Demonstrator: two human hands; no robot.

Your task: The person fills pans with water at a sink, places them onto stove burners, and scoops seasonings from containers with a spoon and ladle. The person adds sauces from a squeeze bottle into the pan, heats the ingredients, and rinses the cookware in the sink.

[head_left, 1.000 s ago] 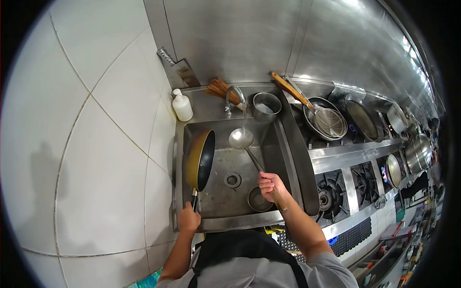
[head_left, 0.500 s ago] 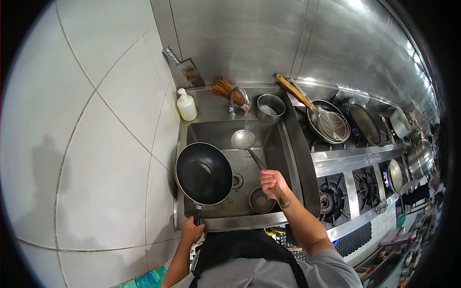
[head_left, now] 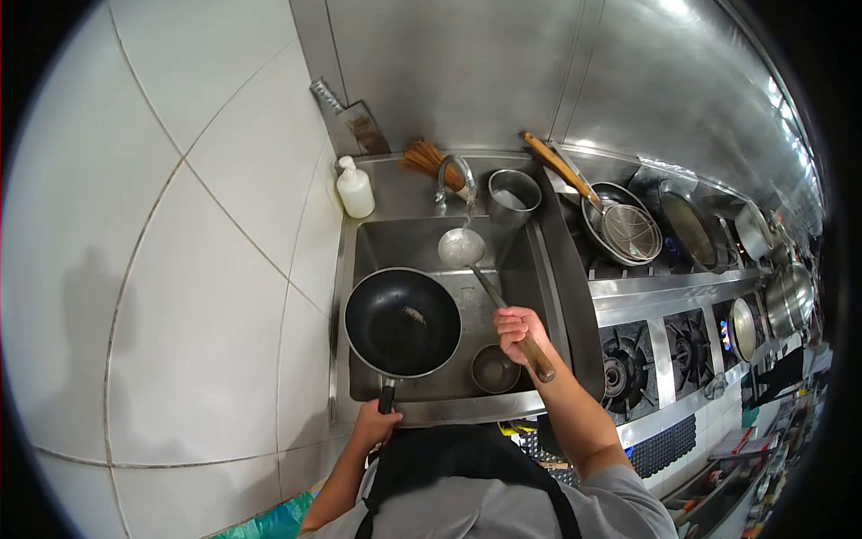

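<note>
My left hand [head_left: 374, 422] grips the short black handle of a dark frying pan [head_left: 395, 332], which is held over the left part of the sink [head_left: 458, 413]. A pale streak shows on the pan's black inside. In my right hand [head_left: 519, 331] is a metal ladle [head_left: 461, 248] with a wooden grip, its bowl under the running tap [head_left: 458, 171]. Water falls into the bowl. At the sink's lower right lies a small metal bowl [head_left: 495, 369].
Behind the sink stand a white pump bottle [head_left: 356, 190], a bamboo brush [head_left: 431, 166] and a metal pot [head_left: 514, 196]. A cleaver [head_left: 359, 121] leans on the wall. Stove burners [head_left: 626, 370] lie to the right, with a wire strainer [head_left: 630, 231] resting on a pan.
The frying pan has shifted slightly right relative to the sink, covering the drain. The ladle stays under the tap stream. The whole view has moved a little.
</note>
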